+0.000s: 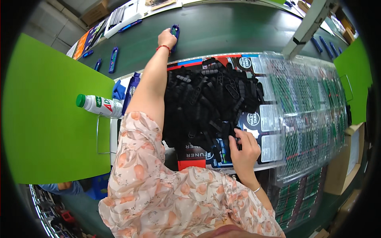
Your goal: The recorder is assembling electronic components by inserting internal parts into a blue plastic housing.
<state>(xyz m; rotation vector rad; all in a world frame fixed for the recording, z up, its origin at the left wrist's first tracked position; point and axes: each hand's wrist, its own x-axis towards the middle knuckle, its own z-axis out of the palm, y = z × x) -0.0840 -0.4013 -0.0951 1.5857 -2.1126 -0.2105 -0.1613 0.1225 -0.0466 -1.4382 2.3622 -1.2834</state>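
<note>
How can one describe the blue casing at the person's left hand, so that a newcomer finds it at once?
Find the long dark-green work surface across the top. There, look for the left hand, with a red bracelet at the wrist. The slim blue casing is at this hand; unlike the other blue casings nearby, it has a hand on it.

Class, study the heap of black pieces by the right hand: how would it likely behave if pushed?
The heap of black pieces would probably shift and spread, since the pieces overlap loosely at many angles. Single pieces look small and slim, so likely light. Their elongated shapes suggest sliding more than rolling.
</note>
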